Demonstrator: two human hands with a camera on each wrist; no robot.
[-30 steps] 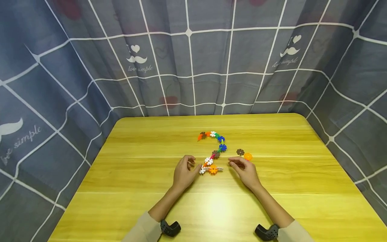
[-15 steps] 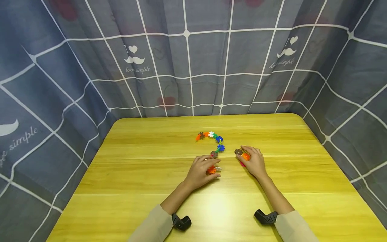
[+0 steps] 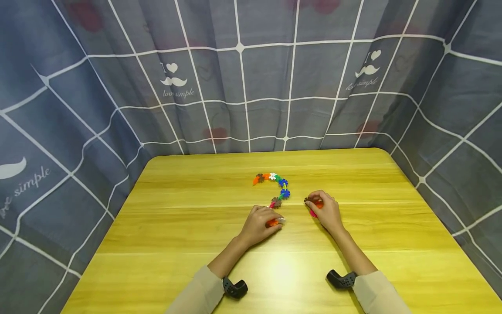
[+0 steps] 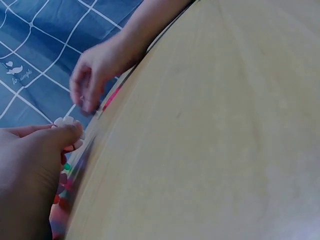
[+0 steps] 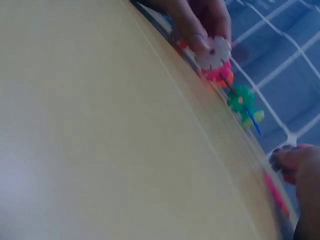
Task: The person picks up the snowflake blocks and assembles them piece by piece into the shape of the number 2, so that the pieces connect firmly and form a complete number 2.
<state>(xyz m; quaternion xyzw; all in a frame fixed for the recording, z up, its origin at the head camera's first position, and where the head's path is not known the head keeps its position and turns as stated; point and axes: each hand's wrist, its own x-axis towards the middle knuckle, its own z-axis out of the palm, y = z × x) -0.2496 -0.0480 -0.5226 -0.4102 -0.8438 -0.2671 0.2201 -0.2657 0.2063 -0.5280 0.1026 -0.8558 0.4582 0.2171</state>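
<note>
A curved chain of interlocked plastic snowflake discs (image 3: 285, 193) lies mid-table in the head view, in blue, green, white, brown and orange. My left hand (image 3: 259, 224) covers its near end, where an orange disc (image 3: 273, 223) shows under the fingers. Thumb and fingers pinch a white disc (image 4: 67, 124) there, seen in the left wrist view. To the right, my right hand (image 3: 326, 212) pinches a loose brown disc (image 3: 307, 200), dark in the right wrist view. Beneath that hand are an orange disc (image 3: 319, 203) and a pink disc (image 3: 313, 213), partly hidden.
The wooden table (image 3: 176, 218) has rounded far corners. A grey curtain (image 3: 219, 96) with white grid lines hangs around its back and sides. Each wrist wears a black device, such as the left one (image 3: 235, 288).
My left hand has moved right over the chain's near end and closed its fingers on it. My right hand has reached away to the loose discs and taken hold of the brown one.
</note>
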